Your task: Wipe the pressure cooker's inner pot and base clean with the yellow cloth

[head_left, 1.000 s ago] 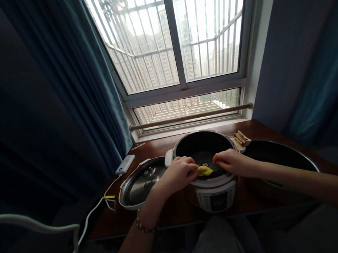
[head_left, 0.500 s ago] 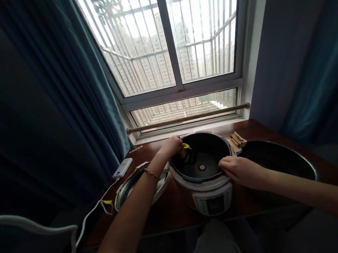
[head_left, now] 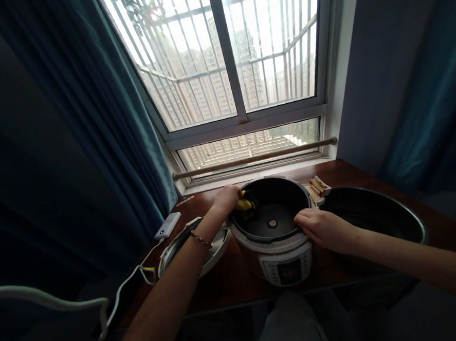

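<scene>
An electric pressure cooker stands on the table with its top off, showing a dark inside and a small round metal piece at the bottom. At the cooker's left rim, my left hand is closed on a yellow and dark cloth, which hangs against the inner wall. My right hand grips the rim on the right side, its fingers bent over the edge. The cooker's lid lies to the left, partly covered by my left forearm.
A large dark pot sits right of the cooker, near its beige hinge. On the left, a white power bank has a white cable. The window with a rail lies behind the wooden table.
My left hand has shifted slightly left along the rim with the cloth. My right hand stays on the cooker's right rim, and the view has moved a little.
</scene>
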Available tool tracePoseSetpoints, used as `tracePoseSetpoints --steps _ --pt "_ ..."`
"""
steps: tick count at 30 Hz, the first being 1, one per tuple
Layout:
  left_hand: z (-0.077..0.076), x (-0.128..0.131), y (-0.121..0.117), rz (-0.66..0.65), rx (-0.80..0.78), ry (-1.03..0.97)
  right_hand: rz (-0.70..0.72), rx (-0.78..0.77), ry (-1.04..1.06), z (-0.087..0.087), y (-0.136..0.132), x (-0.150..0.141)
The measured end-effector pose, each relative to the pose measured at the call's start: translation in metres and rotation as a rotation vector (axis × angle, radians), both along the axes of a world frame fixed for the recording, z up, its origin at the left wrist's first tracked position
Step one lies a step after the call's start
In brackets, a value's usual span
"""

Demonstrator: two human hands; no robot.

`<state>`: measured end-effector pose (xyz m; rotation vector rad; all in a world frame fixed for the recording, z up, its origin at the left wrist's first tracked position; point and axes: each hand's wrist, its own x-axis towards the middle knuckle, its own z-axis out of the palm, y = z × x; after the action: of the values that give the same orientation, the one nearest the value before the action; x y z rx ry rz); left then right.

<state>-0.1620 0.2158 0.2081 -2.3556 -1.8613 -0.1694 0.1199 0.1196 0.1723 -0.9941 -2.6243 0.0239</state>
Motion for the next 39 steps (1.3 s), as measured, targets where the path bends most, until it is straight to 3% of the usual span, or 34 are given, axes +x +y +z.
tracePoseSetpoints --steps 5,12,18,22,26,31,36,39 --pt "0.005 -0.002 -0.045 0.014 -0.072 -0.074 -0.005 -0.022 0.009 0.000 -0.001 -0.001" --pt "0.011 0.033 -0.104 -0.080 -0.103 -0.167 -0.027 -0.080 0.202 0.004 0.001 -0.004" --pt "0.006 0.070 -0.127 -0.234 -0.027 -0.390 -0.045 -0.111 0.478 0.026 0.000 -0.033" --pt "0.004 0.083 -0.144 -0.334 -0.070 -0.695 -0.012 -0.185 0.479 0.042 -0.011 -0.054" --pt "0.003 0.072 -0.149 -0.338 -0.211 -0.870 -0.115 -0.203 0.253 0.043 -0.016 -0.057" --pt "-0.008 0.048 -0.138 -0.259 -0.006 -0.876 -0.125 -0.011 -0.058 0.030 -0.027 -0.048" --pt "-0.029 0.044 -0.139 -0.435 -0.021 -0.694 -0.091 0.207 -0.069 0.020 -0.038 -0.031" --pt "-0.041 0.045 -0.143 -0.488 0.058 -0.616 -0.137 0.280 -0.024 0.012 -0.033 -0.020"
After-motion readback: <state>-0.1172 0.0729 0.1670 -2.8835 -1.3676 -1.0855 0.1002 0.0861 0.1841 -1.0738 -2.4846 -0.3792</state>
